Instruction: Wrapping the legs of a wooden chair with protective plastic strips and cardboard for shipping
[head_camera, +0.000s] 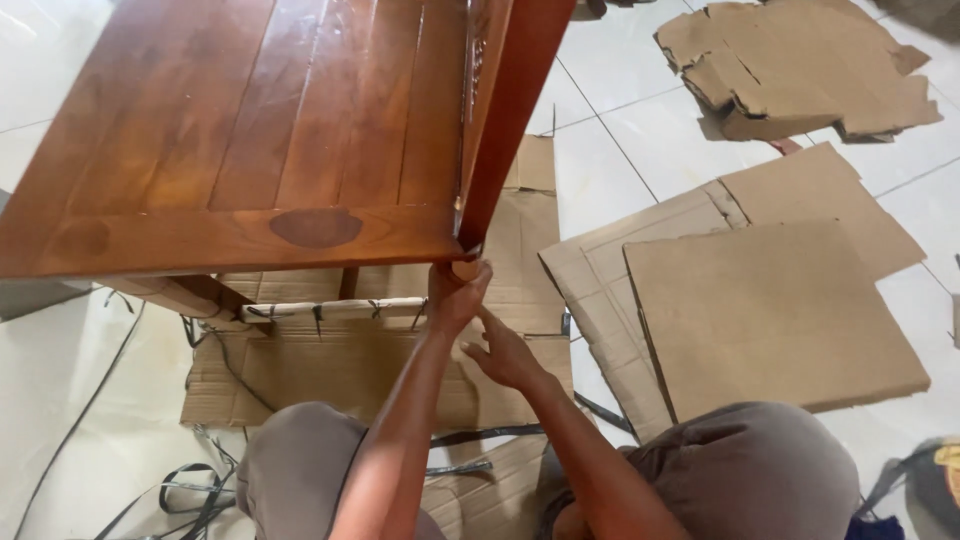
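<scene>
Head view: I logged left hand (455, 295) apparently clamped on table leg (463, 268), right hand (503, 352) fingers apart; slip could tip table (250, 130).

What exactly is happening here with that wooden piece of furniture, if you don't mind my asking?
A person crouches on a white tiled floor strewn with flattened brown cardboard sheets. Both hands work under the front corner of a glossy reddish-brown wooden table top. The left hand grips the pale end of the leg just below that corner; the right hand rests beside it with fingers spread. A paper-wrapped rail tied with dark straps runs underneath. Loose black straps lie nearby.
</scene>
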